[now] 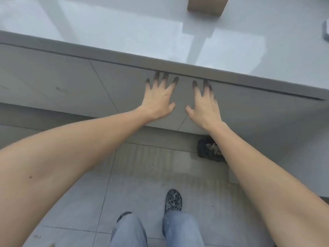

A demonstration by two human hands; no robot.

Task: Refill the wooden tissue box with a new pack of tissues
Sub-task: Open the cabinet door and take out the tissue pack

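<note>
A: Where are the hands?

B: Both are stretched out in front, flat against the grey cabinet fronts (110, 81) under the worktop (124, 32). The left hand (158, 100) lies with fingers spread, its fingertips (166, 77) up in the shadow just under the worktop's front edge. The right hand (204, 106) sits just beside it, on the far side of a seam between two fronts, its fingers reaching up to the same dark gap.

A: Is either grip closed on anything?

B: No. Each grip is open, with nothing in it. Whether the fingertips hook behind the top of a front I cannot tell; they are lost in shadow.

A: And the wooden tissue box?

B: A tan, box-shaped thing (206, 6) stands on the worktop at the far edge of the view, to the right of centre and well apart from the hands. Only its lower part shows, so I cannot say for certain that it is the box. A small grey object (326, 31) is cut off at the right border.

A: What is below?

B: A tiled floor (89, 202), jeans-clad legs (179, 227), patterned dark shoes (173, 200), and a dark bundle (208, 150) on the floor by the cabinet base, partly behind the right forearm.
</note>
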